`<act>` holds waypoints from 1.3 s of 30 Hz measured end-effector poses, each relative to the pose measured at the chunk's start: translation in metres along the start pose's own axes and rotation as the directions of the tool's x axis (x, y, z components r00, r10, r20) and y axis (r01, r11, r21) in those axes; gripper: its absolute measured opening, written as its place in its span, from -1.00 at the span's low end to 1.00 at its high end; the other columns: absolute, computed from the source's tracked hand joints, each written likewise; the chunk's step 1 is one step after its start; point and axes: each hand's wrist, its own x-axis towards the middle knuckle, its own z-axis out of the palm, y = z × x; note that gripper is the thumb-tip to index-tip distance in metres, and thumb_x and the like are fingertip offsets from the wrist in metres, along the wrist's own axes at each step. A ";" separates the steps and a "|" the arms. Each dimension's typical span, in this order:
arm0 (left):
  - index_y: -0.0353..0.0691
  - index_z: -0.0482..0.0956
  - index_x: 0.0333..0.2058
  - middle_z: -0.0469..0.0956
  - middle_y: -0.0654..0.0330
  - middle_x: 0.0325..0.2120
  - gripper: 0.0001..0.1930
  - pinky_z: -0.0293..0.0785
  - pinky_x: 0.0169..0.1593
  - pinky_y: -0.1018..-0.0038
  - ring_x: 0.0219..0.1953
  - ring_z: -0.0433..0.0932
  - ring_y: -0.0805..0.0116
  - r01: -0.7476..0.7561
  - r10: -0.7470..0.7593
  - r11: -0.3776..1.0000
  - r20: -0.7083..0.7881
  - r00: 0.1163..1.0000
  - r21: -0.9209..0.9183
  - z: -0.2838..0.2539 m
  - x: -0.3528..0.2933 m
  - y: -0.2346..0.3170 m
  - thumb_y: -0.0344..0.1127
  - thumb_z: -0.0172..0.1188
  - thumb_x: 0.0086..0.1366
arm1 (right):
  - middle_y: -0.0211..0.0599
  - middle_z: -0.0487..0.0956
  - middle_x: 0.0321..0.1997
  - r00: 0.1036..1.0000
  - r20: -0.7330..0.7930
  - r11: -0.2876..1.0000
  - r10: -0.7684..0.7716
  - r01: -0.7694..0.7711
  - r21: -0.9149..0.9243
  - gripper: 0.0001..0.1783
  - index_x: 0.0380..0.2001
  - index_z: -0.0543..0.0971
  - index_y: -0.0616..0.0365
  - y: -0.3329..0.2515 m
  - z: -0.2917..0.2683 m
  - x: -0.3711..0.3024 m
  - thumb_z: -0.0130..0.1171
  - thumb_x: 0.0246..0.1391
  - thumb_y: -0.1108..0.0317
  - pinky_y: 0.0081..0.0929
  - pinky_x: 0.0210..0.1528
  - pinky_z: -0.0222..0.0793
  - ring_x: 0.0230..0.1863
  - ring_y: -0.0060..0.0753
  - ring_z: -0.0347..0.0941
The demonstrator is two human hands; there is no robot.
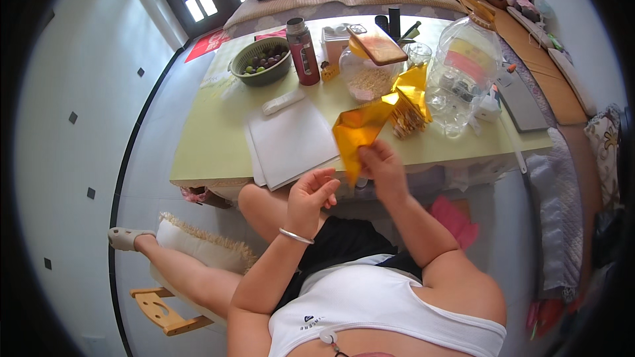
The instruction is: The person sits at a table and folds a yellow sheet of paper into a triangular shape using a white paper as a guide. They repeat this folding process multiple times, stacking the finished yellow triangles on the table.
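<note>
In my right hand [385, 170] a shiny gold foil bag [357, 133] is pinched by its near edge, raised over the front edge of the table. My left hand [313, 197] hovers to its left, fingers loosely curled and apart, with nothing visible in it. A silver bangle sits on that wrist. Behind the raised bag, a second gold foil piece [411, 89] stands on the table beside a clear pack of small brown pieces [407, 122], whose kind I cannot make out. White paper sheets [291, 139] lie left of the bag, with a small white roll-like item [283, 102] on them.
Across the pale green table [211, 139] stand a basket of grapes [266, 63], a maroon flask [302, 53], a clear jar of pale flakes [370, 82] with a phone [380, 46] on top, and a big clear bottle [460, 73]. A grey laptop [524, 100] lies at the right.
</note>
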 end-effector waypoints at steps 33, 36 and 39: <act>-0.38 0.60 -0.11 0.64 0.17 -0.33 -0.83 0.48 -0.27 0.62 -0.40 0.55 0.53 0.008 -0.008 0.983 -0.001 1.000 0.184 -0.092 -0.042 -0.037 -0.47 0.13 0.38 | 0.23 0.51 0.13 0.851 0.326 -0.462 -0.412 0.113 -0.880 -0.53 0.09 0.46 0.49 -0.049 -0.111 0.147 0.07 0.08 0.51 -0.28 0.24 0.38 0.19 0.02 0.44; -0.38 0.60 -0.11 0.64 0.18 -0.33 -0.83 0.48 -0.28 0.63 -0.40 0.55 0.54 0.032 -0.031 0.978 -0.010 0.999 0.208 -0.093 -0.041 -0.033 -0.47 0.12 0.38 | 0.23 0.50 0.14 0.946 0.139 -0.391 -0.293 0.014 -0.920 -0.58 0.04 0.47 0.47 -0.045 -0.103 0.159 0.03 0.08 0.54 -0.26 0.22 0.39 0.20 0.05 0.43; -0.37 0.61 -0.12 0.65 0.18 -0.34 -0.83 0.48 -0.29 0.64 -0.41 0.55 0.54 0.033 -0.033 0.977 -0.002 0.999 0.211 -0.093 -0.039 -0.032 -0.47 0.12 0.39 | 0.15 0.55 0.01 0.982 0.080 -0.314 -0.174 0.022 -0.949 -0.71 -0.12 0.51 0.39 -0.047 -0.111 0.176 0.06 0.04 0.59 -0.23 0.12 0.43 0.09 0.07 0.48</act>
